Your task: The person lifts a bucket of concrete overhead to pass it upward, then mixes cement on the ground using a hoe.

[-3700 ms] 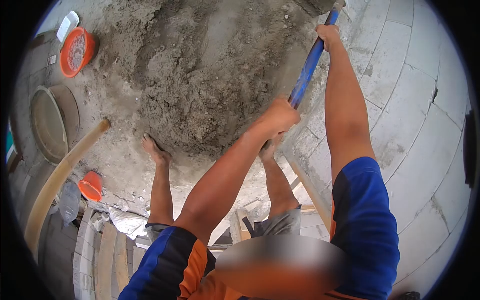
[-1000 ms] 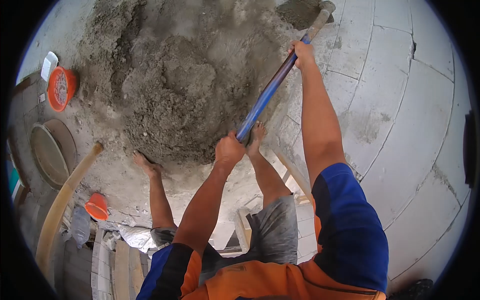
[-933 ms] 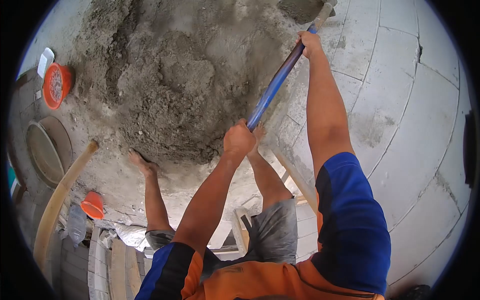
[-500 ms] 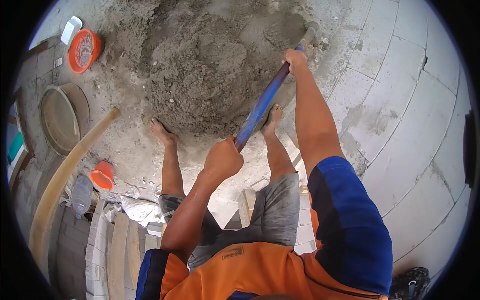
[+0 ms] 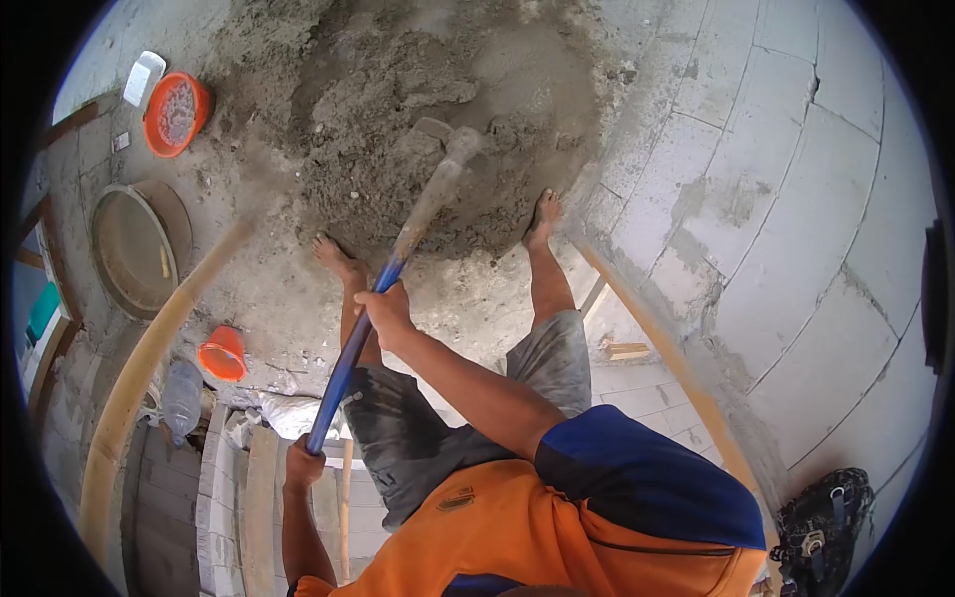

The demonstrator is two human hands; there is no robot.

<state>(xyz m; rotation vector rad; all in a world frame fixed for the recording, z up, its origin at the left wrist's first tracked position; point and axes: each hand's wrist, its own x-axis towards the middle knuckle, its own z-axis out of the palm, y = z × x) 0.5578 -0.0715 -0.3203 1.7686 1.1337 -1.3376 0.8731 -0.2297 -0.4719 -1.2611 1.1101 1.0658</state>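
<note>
- The left hand (image 5: 304, 463), toward half past seven, had its fingers wrapped around the near end of a long-handled tool (image 5: 408, 239).
- A black bag (image 5: 826, 532) sat at four o'clock.
- The right hand (image 5: 386, 310), at nine o'clock and close to centre, was clenched around the tool's blue handle, farther along than the left.
- Between eight and nine o'clock, a clear plastic bottle (image 5: 182, 398) lay near a small orange bucket (image 5: 221, 353).
- The tool slanted away from the left hand toward twelve o'clock, its muddied far end touching a heap of wet grey mix (image 5: 348, 179). The heap spread from eleven to one o'clock, a bare foot at its near edge on either side.
- Just past nine o'clock stood a round tub (image 5: 185, 214).
- At ten o'clock, a second orange bucket (image 5: 204, 104) held something pale; a white container (image 5: 144, 78) was just beyond it.
</note>
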